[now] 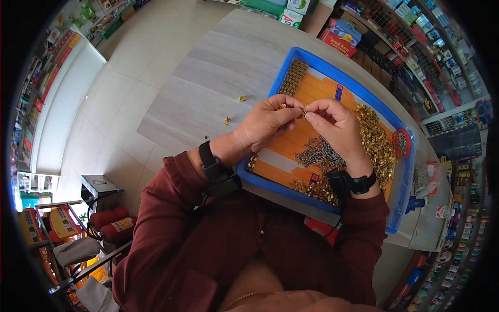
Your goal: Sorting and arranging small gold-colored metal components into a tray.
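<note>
My left hand (266,124) and my right hand (337,125) meet over a blue tray (353,91). Thumb and fingertips of both are pinched around a small gold-coloured metal fitting (304,112); its exact kind is too small to tell. More gold pieces (283,106) show tucked in my left fingers. Beneath my right hand lies a heap of silver screws (317,155). A large pile of gold metal fittings (375,136) spreads along the tray's right side. Neat rows of brass-coloured fittings (293,76) fill its far left corner.
A round red dish (402,143) of small metal parts sits at the tray's right edge. Loose gold fittings (226,121) lie on the grey wooden table (208,67). Stocked shelves (416,52) line the right side, and a red canister (117,229) stands at lower left.
</note>
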A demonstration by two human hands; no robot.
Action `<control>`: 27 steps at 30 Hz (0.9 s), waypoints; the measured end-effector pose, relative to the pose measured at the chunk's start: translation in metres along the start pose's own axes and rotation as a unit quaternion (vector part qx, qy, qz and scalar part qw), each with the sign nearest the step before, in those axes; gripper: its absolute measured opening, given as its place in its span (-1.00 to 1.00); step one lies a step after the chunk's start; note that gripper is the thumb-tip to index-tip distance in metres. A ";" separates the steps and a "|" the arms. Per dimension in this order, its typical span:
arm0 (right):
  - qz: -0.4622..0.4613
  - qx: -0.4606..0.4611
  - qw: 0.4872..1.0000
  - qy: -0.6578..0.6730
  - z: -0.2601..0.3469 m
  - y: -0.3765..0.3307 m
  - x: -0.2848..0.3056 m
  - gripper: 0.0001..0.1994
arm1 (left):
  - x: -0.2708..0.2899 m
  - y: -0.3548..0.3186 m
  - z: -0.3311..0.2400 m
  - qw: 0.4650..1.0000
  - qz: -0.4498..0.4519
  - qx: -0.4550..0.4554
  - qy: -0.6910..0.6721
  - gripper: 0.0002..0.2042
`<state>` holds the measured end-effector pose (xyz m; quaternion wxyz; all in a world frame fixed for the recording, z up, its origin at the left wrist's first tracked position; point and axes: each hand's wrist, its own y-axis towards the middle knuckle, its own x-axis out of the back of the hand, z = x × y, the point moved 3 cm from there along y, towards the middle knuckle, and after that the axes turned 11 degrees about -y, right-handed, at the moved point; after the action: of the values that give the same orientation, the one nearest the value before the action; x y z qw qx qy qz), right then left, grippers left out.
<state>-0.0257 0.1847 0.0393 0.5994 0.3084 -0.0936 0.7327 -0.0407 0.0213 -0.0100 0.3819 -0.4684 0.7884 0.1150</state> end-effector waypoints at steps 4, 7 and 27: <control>-0.006 0.055 0.995 -0.086 0.009 0.000 0.002 -0.84 | 0.000 0.001 0.000 1.000 0.002 0.002 -0.007 -0.83; -0.007 0.040 0.997 -0.063 0.014 0.002 -0.002 -0.82 | 0.001 0.001 0.001 1.000 0.007 0.002 -0.003 -0.82; -0.004 -0.107 0.948 -0.300 -0.108 0.094 -0.001 -0.77 | -0.002 0.001 0.001 0.998 0.059 0.014 -0.012 -0.84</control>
<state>-0.1498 0.2137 -0.0247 0.5759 0.4485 -0.3453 0.5899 -0.0403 0.0233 -0.0094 0.3905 -0.4139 0.8116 0.1319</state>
